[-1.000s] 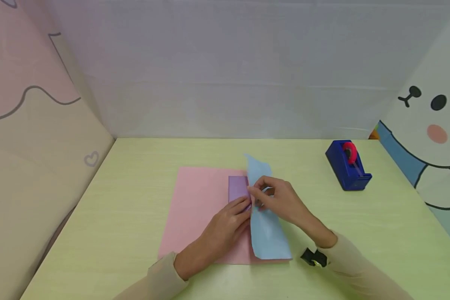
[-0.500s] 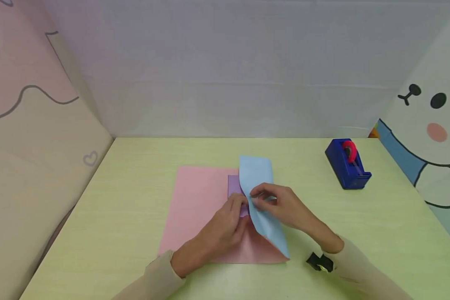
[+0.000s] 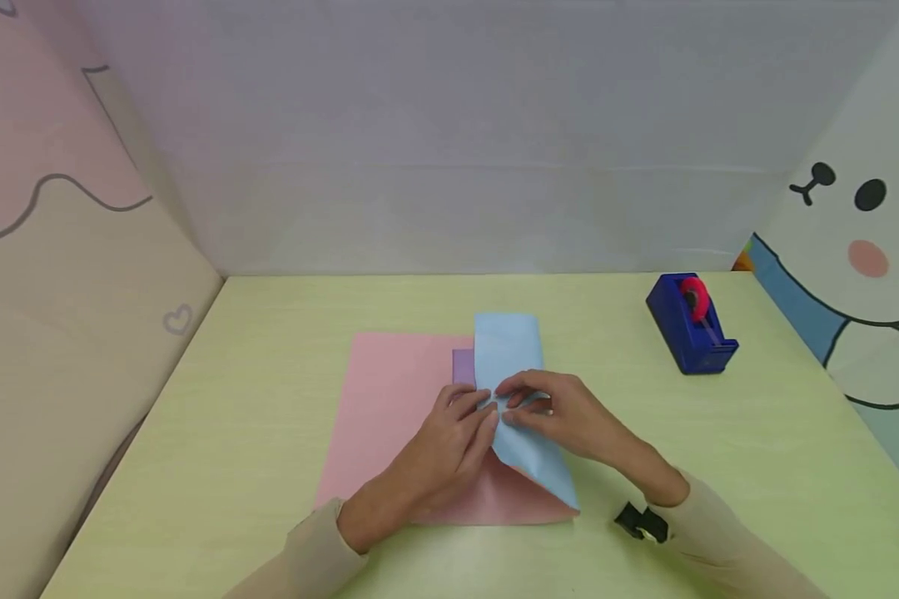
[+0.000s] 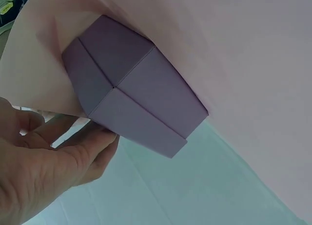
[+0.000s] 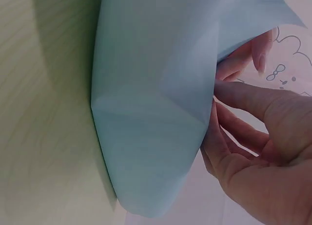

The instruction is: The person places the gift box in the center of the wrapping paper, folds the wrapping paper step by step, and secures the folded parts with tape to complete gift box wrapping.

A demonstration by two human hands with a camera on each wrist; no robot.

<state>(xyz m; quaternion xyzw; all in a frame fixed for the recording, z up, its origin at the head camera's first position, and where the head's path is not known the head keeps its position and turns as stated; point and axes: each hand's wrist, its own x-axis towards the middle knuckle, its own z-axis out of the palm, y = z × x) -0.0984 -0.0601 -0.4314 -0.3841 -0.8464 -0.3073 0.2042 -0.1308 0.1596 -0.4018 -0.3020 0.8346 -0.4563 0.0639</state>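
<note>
A sheet of paper, pink on its inner face (image 3: 389, 391) and pale blue on its outer face (image 3: 506, 343), lies on the table with its right side folded over a purple box (image 3: 463, 366). The left wrist view shows more of this box's creased, faceted end (image 4: 131, 86) against the pink. My left hand (image 3: 442, 441) pinches the folded edge by the box, thumb and fingers at the paper. From the right, my right hand (image 3: 565, 412) pinches the same blue flap, its fingertips close to the left ones. Most of the box is hidden under the flap.
A blue tape dispenser (image 3: 692, 324) with a red-cored roll stands at the back right of the pale yellow-green table (image 3: 292, 333). A small black item (image 3: 642, 522) sits by the right sleeve. White and cartoon-printed sheets (image 3: 464, 141) surround the table.
The blue flap has come down leftward over the purple box, covering more of it. Both hands moved with the edge and now have their fingertips closer together.
</note>
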